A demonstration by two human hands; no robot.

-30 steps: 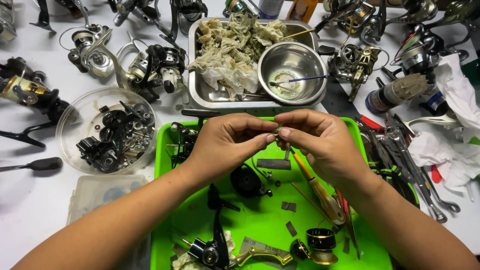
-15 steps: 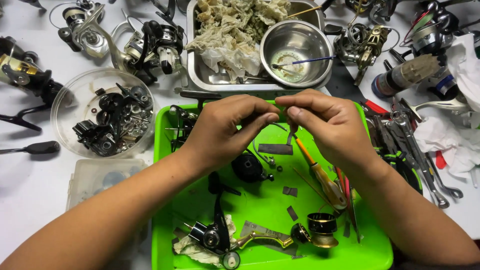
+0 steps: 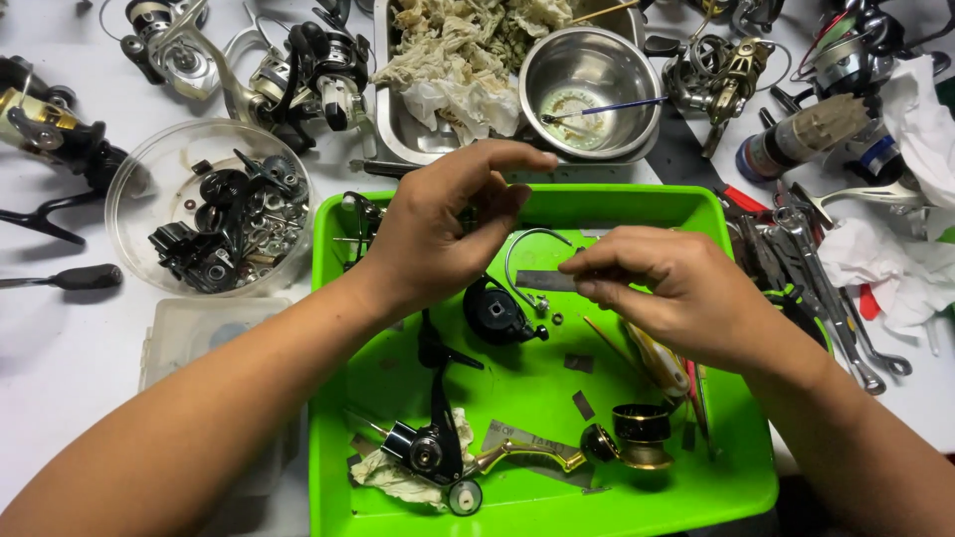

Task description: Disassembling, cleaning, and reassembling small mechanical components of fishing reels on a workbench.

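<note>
**Reel parts spread over the green tray**

Left of the green tray [image 3: 741, 298], a clear bowl [image 3: 204, 204] keeps loose reel parts together. Above the tray, the left hand [image 3: 448, 234] hovers half-open, empty. The right hand [image 3: 671, 293] pinches something too small to identify, fingertips narrowed.

Glossy green plastic tray [image 3: 696, 214]; shiny steel bowl [image 3: 637, 85] (smooth); crumpled paper [image 3: 458, 60].

So it's a white table [image 3: 60, 338] with a green tray [image 3: 557, 204], a clear bowl of reel parts [image 3: 214, 214], a steel pan [image 3: 398, 129], loose fishing reels [image 3: 308, 75], wrenches [image 3: 826, 268], a screwdriver [image 3: 65, 278] and, I think, crumpled tissue [image 3: 895, 268].
</note>
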